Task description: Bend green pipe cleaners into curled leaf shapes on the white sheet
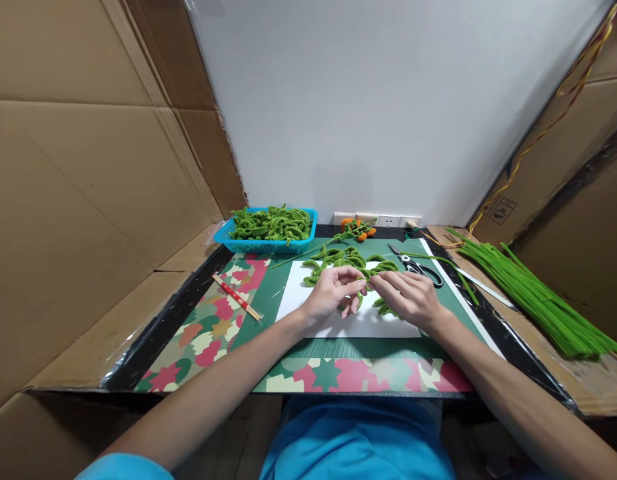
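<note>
Above the white sheet of paper (298, 320), my left hand (331, 293) pinches a green pipe cleaner (367, 281) between thumb and fingers. Close beside it, my right hand (411, 297) has its fingertips closed on the same fuzzy piece, which the fingers largely hide. Bent green pipe cleaner loops (346, 257) lie in a loose heap behind both hands, and a few more loops (383, 308) show between and below them. Black-handled scissors (413, 265) rest just beyond my right hand, blades pointing away to the left.
A blue basket (266, 247) full of green loops stands back left. Orange flowers (358, 229) on a green stem lie near the wall sockets (388, 221). Chopsticks in a red wrapper (236, 297) are at left. Straight green pipe cleaners (533, 293) form a bundle at right. Cardboard walls (88, 167) flank the table.
</note>
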Action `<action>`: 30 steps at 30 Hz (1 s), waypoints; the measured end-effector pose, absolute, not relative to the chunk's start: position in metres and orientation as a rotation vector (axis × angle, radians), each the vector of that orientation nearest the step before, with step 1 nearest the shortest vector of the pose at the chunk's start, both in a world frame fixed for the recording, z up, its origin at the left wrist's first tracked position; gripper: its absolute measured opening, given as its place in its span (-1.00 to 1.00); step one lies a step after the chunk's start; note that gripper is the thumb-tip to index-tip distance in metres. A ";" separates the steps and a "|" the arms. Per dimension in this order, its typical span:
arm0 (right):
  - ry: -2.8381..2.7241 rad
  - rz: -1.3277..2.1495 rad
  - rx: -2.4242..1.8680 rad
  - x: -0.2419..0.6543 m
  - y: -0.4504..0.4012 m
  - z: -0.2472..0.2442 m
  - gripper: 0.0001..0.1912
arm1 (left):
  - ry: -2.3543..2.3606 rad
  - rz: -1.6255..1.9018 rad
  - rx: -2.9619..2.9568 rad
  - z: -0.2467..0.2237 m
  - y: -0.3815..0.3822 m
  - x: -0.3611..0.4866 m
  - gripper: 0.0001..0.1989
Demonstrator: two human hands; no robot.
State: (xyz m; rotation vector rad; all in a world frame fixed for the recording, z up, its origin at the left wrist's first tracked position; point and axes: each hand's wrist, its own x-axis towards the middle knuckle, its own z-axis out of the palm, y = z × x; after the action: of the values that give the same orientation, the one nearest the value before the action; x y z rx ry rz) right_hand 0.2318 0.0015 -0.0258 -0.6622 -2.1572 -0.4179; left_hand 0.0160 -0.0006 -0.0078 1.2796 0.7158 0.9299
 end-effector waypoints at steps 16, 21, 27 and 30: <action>-1.985 0.683 -0.907 0.231 -0.005 -0.016 -0.73 | 0.800 1.127 1.605 -0.020 -0.006 0.019 -0.77; -2.184 -0.251 -0.748 0.232 -0.006 -0.020 -0.90 | 0.761 1.110 1.480 -0.016 -0.005 0.021 -0.66; -1.802 0.756 -0.834 0.221 -0.011 -0.016 -0.76 | 0.670 1.095 1.550 -0.018 -0.007 0.021 -0.76; -1.388 1.532 -0.773 0.215 -0.012 -0.013 -0.70 | 0.678 1.224 1.811 -0.021 -0.006 0.019 -0.91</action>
State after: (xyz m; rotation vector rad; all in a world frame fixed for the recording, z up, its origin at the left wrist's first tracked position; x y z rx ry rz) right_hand 0.2147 -0.0116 -0.0126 -0.7727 -1.3879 1.5321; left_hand 0.0188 -0.0060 -0.0207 1.8106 0.6778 1.2238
